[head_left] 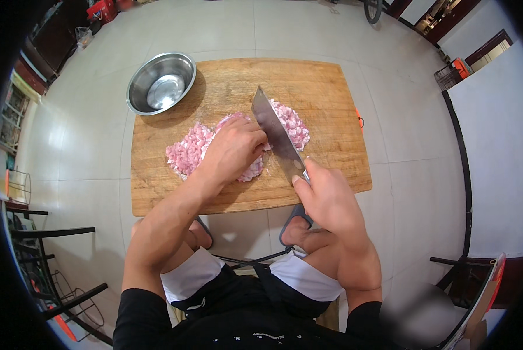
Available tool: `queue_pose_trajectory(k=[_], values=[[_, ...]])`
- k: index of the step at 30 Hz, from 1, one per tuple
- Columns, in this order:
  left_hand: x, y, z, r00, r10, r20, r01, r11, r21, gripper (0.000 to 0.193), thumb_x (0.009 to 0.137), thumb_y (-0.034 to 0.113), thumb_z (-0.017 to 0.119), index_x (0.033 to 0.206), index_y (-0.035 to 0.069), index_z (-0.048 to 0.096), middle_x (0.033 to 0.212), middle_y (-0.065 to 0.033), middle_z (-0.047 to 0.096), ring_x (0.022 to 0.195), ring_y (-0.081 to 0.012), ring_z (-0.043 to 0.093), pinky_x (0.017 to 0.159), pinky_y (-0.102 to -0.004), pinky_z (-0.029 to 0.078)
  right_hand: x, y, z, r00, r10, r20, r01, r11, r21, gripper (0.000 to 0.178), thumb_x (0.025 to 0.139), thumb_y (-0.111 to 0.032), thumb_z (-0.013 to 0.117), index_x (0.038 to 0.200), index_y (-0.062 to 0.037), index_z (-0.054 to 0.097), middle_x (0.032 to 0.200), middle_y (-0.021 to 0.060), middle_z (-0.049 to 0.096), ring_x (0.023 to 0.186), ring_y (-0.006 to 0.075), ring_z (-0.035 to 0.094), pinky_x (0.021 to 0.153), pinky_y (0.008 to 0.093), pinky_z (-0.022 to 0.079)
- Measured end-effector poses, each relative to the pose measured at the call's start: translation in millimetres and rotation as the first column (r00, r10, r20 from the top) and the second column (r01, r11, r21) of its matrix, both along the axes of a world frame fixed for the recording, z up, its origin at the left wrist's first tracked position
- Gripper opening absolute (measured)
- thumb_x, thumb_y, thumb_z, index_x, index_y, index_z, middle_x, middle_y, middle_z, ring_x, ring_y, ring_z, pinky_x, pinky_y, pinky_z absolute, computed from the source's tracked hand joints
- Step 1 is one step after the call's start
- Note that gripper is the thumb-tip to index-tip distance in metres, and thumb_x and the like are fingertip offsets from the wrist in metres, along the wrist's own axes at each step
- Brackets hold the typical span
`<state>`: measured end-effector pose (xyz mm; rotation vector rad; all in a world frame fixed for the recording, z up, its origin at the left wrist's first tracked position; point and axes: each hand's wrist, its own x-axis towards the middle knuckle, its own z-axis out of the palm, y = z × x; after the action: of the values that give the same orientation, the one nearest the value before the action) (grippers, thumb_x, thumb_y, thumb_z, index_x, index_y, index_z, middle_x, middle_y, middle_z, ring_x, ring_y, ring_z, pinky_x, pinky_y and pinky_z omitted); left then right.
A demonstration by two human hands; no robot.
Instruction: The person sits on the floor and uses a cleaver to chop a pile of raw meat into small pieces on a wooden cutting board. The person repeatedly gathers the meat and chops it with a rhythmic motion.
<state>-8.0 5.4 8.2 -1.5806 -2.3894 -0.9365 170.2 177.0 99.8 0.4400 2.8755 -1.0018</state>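
A wide cleaver [277, 133] is gripped at its handle by my right hand [329, 195], its blade slanting up and to the left. My left hand [236, 146], fingers curled, presses on pink raw meat [251, 170] beside the blade; the palm hides part of that meat. Diced meat [188, 150] lies to the left of my left hand. Another heap of small meat pieces [291, 123] sits on the blade's right side. All of it rests on a thick wooden cutting board [331, 87].
A steel bowl [167, 90] with nothing in it stands on the board's far left corner. My feet in slippers [296, 217] are just below the near edge. Black-framed furniture [54, 233] is at the left, a white wall [500, 157] at the right.
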Motion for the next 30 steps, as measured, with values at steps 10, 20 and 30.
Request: queue_pose_trajectory(k=[10,20,30], values=[[0,4,0,1.0,0.015,-0.026,-0.017,0.997,-0.077,0.011,0.082,0.01,0.082,0.092,0.006,0.079,0.092,-0.01,0.077,0.099,-0.0338,0.069,0.095,-0.0455,0.055,4,5,-1,0.995,0.091,0.039,-0.089,0.995,-0.047,0.025,0.106,-0.019,0.064,0.1,0.0057,0.061,0.082,0.0362,0.068,0.081,0.0593,0.066,0.075,0.0665,0.05],[-2,5,-2,1.0,-0.01,0.02,0.012,0.998,-0.058,0.006,0.082,0.012,0.08,0.084,0.005,0.08,0.087,-0.0127,0.076,0.099,-0.0337,0.071,0.099,-0.0455,0.054,-67,1,-43,0.998,-0.016,-0.052,0.011,0.996,-0.091,0.03,0.103,-0.02,0.066,0.101,0.0093,0.066,0.095,0.0386,0.071,0.097,0.0575,0.071,0.085,0.0638,0.056],[-3,-1,-5,1.0,-0.022,0.02,0.022,0.999,0.026,0.01,0.088,0.011,0.081,0.095,0.004,0.079,0.094,-0.0123,0.075,0.099,-0.035,0.071,0.094,-0.0463,0.055,-38,-34,-63,0.805,-0.559,-0.196,0.353,0.718,-0.6,0.02,0.1,-0.014,0.069,0.093,0.004,0.064,0.067,0.0171,0.069,0.053,0.0282,0.07,0.054,0.0434,0.054]])
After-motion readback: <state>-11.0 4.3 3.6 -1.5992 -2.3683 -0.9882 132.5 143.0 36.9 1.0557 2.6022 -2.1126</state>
